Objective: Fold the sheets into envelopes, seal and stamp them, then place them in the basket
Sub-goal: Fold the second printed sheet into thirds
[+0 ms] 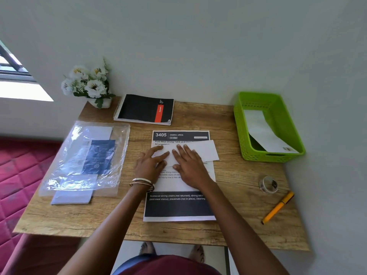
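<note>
At the wooden desk, I see both hands flat with fingers straight: the left hand and right hand press a folded white sheet lying beneath their fingertips, atop a printed page. One envelope rests in the green basket, well to the right.

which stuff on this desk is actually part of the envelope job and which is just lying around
Part of the job:
folded white sheet, pressed flat under left hand and right hand
green basket, one envelope inside
tape roll
plastic sleeve of paper

Lying about:
black notebook
flower pot
orange pen
printed page underneath
</note>
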